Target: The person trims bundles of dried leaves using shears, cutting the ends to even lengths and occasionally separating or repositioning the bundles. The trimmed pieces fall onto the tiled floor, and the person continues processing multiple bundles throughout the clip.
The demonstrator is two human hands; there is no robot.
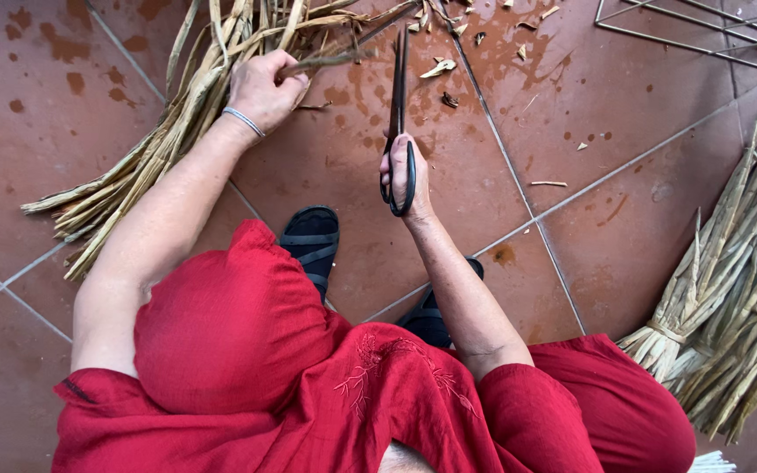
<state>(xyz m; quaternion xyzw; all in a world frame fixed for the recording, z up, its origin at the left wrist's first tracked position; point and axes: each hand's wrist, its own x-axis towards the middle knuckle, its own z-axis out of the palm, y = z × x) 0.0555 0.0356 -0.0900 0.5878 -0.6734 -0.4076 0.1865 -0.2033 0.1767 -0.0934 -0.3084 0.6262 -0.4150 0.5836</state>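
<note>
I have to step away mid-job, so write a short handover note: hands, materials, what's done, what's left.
Left hand grips a dried stalk pulled from the loose pile of stalks on the tiled floor.
Right hand holds black scissors, blades nearly closed beside the stalk's end.
Done: cut scraps lie beyond the scissors; tied bundles sit at right.
Left: the loose pile appears untrimmed.

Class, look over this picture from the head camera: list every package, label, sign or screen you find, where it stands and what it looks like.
None in view: no package, label, sign or screen.
Left hand: grips dried stalks on the red-brown tiled floor.
Right hand: holds black scissors, blades pointing away.
</note>
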